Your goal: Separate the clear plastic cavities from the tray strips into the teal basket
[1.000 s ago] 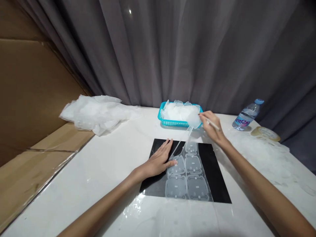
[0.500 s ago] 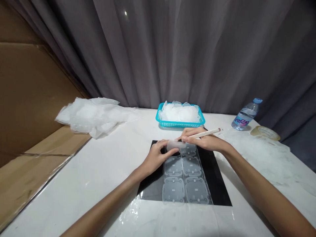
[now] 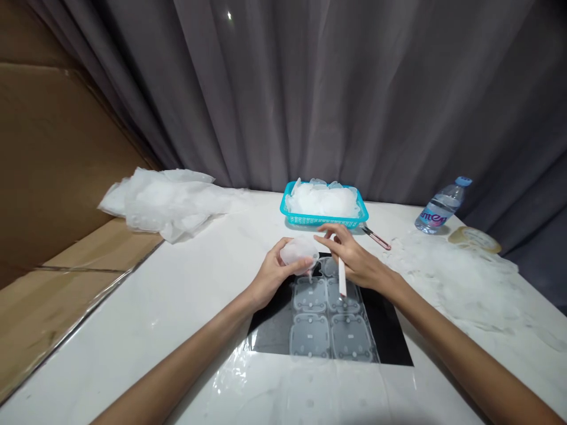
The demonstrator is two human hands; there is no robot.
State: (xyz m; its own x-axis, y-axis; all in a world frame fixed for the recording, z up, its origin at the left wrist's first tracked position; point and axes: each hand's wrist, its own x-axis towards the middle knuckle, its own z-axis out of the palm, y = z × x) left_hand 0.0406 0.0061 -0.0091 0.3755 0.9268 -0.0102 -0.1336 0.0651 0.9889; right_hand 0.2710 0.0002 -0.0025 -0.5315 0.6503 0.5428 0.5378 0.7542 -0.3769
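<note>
Head view: the left hand point(image 3: 271, 273) pinches a translucent rounded piece point(image 3: 299, 254) over the far edge of the black mat point(image 3: 387, 342); the right hand point(image 3: 357, 260), fingers partly spread, holds a white stick point(image 3: 342, 278).

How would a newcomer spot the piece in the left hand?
Find the black sheet on the white table. By its far edge, the left hand holds a rounded, translucent white piece. Unlike the grey-looking panels lying on the sheet, it is hand-held.
</note>
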